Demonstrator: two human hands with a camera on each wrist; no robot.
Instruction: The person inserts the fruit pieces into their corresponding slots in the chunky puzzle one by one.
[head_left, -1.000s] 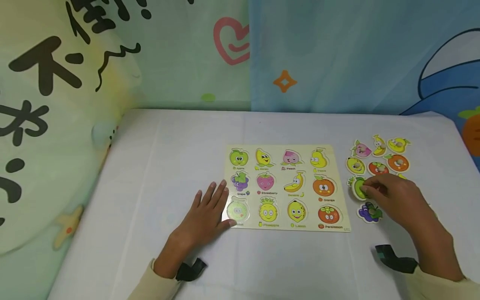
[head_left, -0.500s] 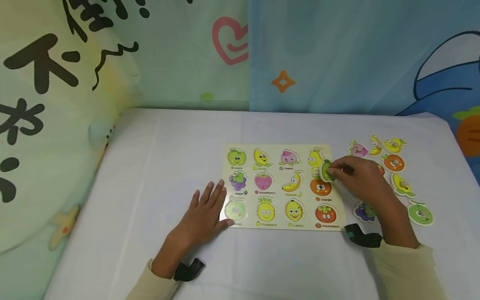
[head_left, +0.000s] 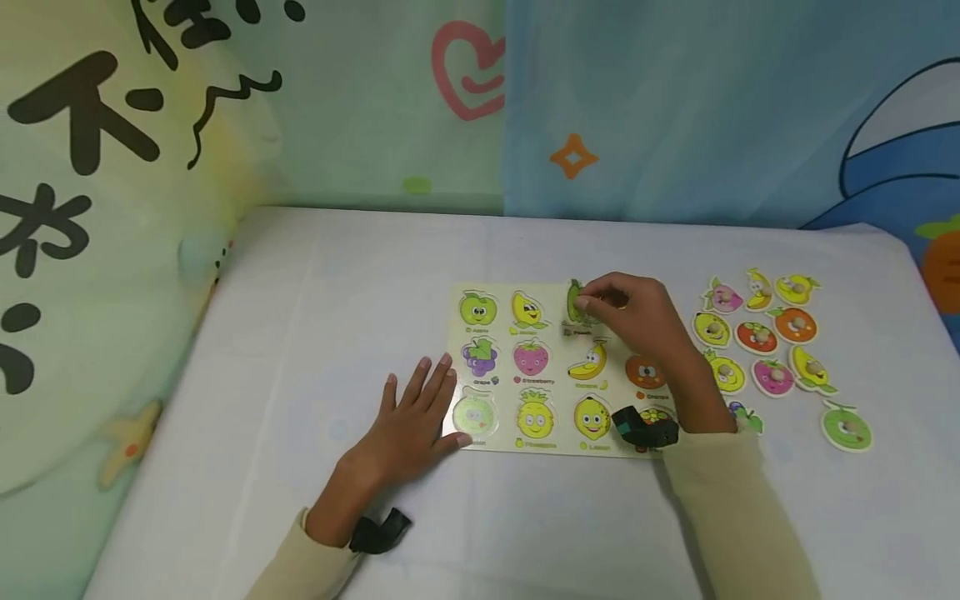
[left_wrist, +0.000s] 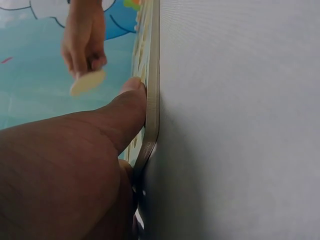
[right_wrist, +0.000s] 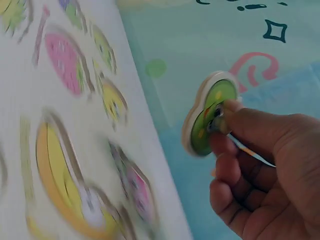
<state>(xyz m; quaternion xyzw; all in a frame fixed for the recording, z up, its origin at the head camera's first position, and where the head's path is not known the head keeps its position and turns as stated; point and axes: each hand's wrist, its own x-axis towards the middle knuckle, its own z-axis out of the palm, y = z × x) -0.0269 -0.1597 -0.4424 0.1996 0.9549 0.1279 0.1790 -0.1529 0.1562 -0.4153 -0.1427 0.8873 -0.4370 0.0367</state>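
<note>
My right hand (head_left: 637, 312) pinches a green apple puzzle piece (head_left: 575, 302) between thumb and fingertips, over the peach spot in the top row of the fruit puzzle board (head_left: 506, 417). Up close in the right wrist view, the piece (right_wrist: 200, 125) is a thick, pale-edged shape tilted on its side, with the fingers around its small knob. My left hand (head_left: 408, 421) lies with fingers spread at the board's lower left edge. Its thumb (left_wrist: 131, 97) rests on the board's rim (left_wrist: 152, 100) in the left wrist view.
Several knobbed fruit pieces lie right of the board, among them a peach (head_left: 723, 296), an orange (head_left: 795, 325), a strawberry (head_left: 772, 377) and a melon (head_left: 847, 429). The grape piece (head_left: 742, 414) is partly covered by the right forearm. Printed curtains (head_left: 675, 108) rise behind the table.
My right hand has lifted the green apple piece from the group on the right and carried it left over the board's top row. My left hand has stayed at the board's corner.
</note>
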